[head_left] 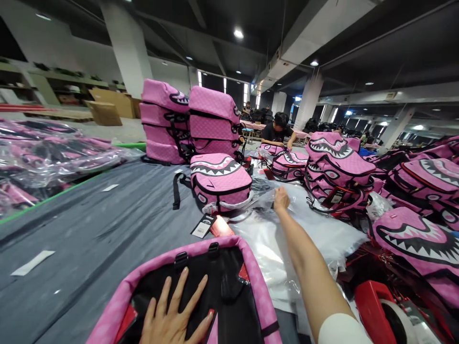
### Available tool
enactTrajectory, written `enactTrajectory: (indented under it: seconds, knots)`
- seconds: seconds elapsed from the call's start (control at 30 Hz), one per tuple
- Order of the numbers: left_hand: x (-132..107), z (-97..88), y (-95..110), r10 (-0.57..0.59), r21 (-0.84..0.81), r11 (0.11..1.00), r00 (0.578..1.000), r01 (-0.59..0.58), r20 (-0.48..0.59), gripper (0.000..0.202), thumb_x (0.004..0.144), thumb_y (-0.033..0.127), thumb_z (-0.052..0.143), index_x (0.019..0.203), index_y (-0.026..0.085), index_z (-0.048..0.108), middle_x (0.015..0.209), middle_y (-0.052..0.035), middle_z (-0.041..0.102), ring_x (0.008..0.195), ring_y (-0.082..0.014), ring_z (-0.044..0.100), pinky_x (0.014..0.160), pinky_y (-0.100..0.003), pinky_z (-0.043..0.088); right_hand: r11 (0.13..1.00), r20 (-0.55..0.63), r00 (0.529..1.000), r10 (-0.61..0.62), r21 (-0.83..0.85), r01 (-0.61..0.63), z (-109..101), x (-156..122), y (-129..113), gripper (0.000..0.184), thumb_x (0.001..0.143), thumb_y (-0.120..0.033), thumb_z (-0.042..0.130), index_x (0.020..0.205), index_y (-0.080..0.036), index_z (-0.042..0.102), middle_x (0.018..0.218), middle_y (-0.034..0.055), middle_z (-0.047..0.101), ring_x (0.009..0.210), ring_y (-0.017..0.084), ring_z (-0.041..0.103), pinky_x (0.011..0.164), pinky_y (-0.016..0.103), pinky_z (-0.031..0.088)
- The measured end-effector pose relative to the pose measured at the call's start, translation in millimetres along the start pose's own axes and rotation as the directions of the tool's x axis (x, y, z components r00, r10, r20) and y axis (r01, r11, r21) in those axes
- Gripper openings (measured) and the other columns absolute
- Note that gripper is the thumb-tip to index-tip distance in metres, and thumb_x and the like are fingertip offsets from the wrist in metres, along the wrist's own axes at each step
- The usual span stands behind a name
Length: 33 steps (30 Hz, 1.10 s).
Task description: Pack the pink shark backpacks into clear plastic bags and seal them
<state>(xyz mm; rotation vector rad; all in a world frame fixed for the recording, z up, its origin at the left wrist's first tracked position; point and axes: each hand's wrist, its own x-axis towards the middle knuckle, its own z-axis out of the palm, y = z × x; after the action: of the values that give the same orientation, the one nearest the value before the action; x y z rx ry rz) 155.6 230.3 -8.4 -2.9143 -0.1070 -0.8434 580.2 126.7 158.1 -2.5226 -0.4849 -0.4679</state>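
My left hand (175, 313) lies flat with fingers spread on the black back side of a pink backpack (256, 282) right in front of me. Stretched forward, my right hand (282, 198) is closed at the far edge of a pile of clear plastic bags (319, 234), with thin film at its fingers. Just left of that hand, another pink backpack (222, 181) with a shark-mouth print lies on the table. A black hang tag (203, 226) and a shiny red-orange tag (221, 226) rest between the two backpacks.
Stacked pink backpacks (214, 102) stand at the back; more shark-print backpacks (333, 157) crowd the right. A red tape dispenser (373, 306) sits at lower right. Bagged backpacks (53, 153) lie at left beyond the grey table cover (89, 224). Across from me, a person (278, 131) bends over a backpack.
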Motion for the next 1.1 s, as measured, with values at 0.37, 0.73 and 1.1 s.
enactTrajectory:
  seconds: [0.37,0.73,1.1]
  knots:
    - [18.5,1.0,8.4,-0.31,-0.059,0.943,0.931,0.327,0.194,0.052,0.093,0.055,0.05,0.143,0.044,0.055,0.165,-0.0046,0.036,0.154,-0.0449,0.019,0.114,-0.074,0.025,0.847,-0.668,0.678,-0.308,0.131,0.515,-263.5,24.0,-94.4,0.033,0.107,-0.045,0.046,0.09,-0.018,0.056,0.072,-0.0017,0.054,0.064,0.013,0.049,0.061,0.024,0.027]
    - [51.3,-94.2,146.5,-0.191,-0.789,0.459,0.913,0.408,0.36,0.053,0.083,0.061,0.065,0.123,0.027,0.072,0.138,-0.0119,0.066,0.139,-0.0362,0.051,0.122,-0.063,0.027,0.835,0.283,0.805,-0.521,0.368,0.41,-225.0,-246.4,-41.5,0.028,0.093,-0.033,0.068,0.069,-0.02,0.057,0.058,-0.0051,0.056,0.054,0.011,0.051,0.056,0.022,0.029]
    - [21.0,-138.1,154.9,-0.643,-0.734,-0.521,0.364,0.436,0.673,0.064,0.034,0.068,0.086,0.065,0.016,0.065,0.064,-0.0033,0.064,0.061,-0.0159,0.058,0.061,-0.027,0.044,0.809,0.464,0.833,-0.302,0.586,-0.033,-169.7,-337.0,3.3,0.026,0.083,-0.025,0.075,0.063,-0.019,0.06,0.062,-0.0037,0.06,0.064,0.013,0.054,0.065,0.023,0.036]
